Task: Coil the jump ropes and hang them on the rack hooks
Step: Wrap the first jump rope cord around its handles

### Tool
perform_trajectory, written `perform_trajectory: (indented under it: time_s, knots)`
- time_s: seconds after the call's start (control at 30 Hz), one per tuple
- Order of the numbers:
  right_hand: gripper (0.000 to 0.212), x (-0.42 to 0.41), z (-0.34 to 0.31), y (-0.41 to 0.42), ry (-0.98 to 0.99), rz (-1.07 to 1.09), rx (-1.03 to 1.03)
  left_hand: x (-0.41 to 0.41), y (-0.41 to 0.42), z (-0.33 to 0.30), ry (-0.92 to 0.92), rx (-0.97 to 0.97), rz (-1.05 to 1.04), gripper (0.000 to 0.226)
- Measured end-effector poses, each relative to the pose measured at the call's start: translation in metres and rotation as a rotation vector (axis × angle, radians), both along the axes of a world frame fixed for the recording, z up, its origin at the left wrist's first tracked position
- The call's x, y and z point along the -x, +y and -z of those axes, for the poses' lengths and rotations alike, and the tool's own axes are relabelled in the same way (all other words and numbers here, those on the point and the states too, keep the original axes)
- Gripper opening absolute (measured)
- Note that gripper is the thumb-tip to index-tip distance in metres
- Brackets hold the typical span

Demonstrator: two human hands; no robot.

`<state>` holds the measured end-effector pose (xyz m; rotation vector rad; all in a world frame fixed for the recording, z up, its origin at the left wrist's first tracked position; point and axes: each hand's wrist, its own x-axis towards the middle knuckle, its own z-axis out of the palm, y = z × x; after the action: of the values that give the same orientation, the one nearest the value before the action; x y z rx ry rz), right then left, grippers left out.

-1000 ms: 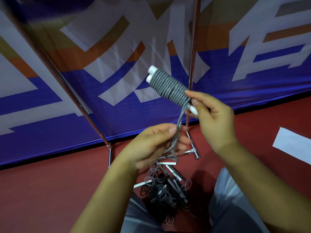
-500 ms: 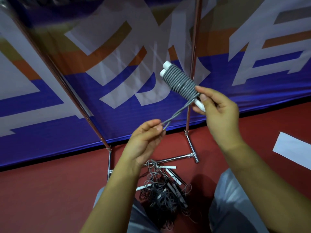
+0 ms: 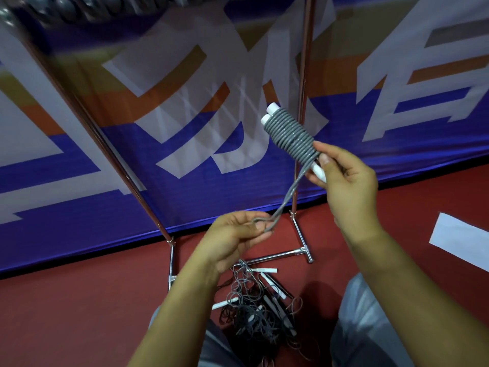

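my right hand point(image 3: 349, 186) grips the wound jump rope point(image 3: 289, 135), my left hand point(image 3: 238, 238) pinches its tail loop point(image 3: 264, 223); if this loop slips, the coil can unwind.

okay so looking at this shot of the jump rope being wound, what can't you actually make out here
- Rack hooks: head view, blurred and cut by the top edge.
- End of the rope tail: hidden inside the left hand.
- Handle bottoms: mostly covered by the right hand.
- Floor pile: tangled, rope count unclear.

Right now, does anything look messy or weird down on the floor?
Yes. A tangled heap of dark jump ropes lies on the red floor between the person's knees, white handles sticking out at all angles. They are knotted together, not coiled like the grey rope being held.
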<state>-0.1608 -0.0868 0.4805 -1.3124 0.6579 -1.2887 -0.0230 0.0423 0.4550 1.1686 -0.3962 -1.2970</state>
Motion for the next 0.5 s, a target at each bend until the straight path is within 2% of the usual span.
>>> perform_trajectory:
  time_s: [0.07, 0.13, 0.23, 0.3, 0.4, 0.5]
  knots:
    - [0.028, 0.002, 0.001, -0.002, -0.008, 0.004, -0.018, -0.004, 0.001, -0.002, -0.001, 0.123, -0.119, 0.020]
    - [0.028, 0.004, 0.003, -0.006, -0.008, 0.013, -0.040, -0.010, 0.006, -0.006, 0.015, 0.260, -0.154, 0.015]
    - [0.028, 0.004, 0.006, -0.008, -0.005, 0.005, -0.063, -0.012, 0.014, -0.008, -0.002, 0.408, -0.014, 0.011]
    - [0.028, 0.002, 0.004, -0.007, -0.014, 0.003, -0.064, -0.011, 0.019, -0.005, -0.083, 0.411, 0.098, 0.019]
    - [0.030, 0.002, 0.000, -0.006, -0.019, -0.001, -0.049, -0.006, 0.025, -0.003, -0.208, 0.308, 0.184, 0.024]
    - [0.032, 0.002, -0.002, -0.002, -0.010, -0.015, -0.024, 0.003, 0.028, -0.005, -0.346, 0.241, 0.248, 0.014]
